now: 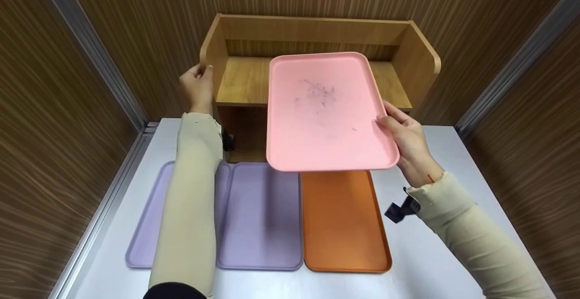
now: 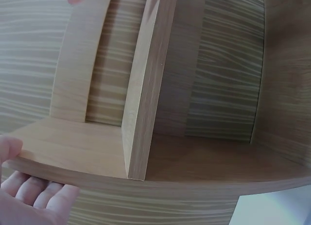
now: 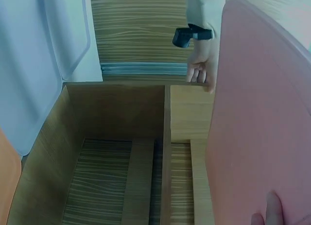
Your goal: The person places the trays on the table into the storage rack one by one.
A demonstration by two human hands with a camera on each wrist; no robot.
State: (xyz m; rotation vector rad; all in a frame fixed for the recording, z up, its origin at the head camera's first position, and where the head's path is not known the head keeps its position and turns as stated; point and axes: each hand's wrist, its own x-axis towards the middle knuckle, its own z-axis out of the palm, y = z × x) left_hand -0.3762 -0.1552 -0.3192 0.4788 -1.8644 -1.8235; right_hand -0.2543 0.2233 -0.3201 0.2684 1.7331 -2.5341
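My right hand (image 1: 411,145) holds a pink tray (image 1: 324,140) by its right edge, thumb on the inner face and fingers behind. The tray is raised and tilted in front of a wooden shelf unit (image 1: 247,81), hiding part of it. Dark smudges and scratches mark its face. In the right wrist view, fingertips (image 3: 273,210) press against the back of the pink tray (image 3: 257,118). With its thumb and curled fingers, my left hand (image 1: 198,89) grips the front edge of the shelf's left side panel (image 1: 214,47), as the left wrist view also shows.
On the white table (image 1: 432,154) below, two purple trays (image 1: 263,222) and an orange tray (image 1: 346,226) lie side by side in front of the shelf. My left sleeve (image 1: 192,199) crosses over the leftmost purple tray. Wood-patterned walls (image 1: 534,122) enclose the table at the sides and back.
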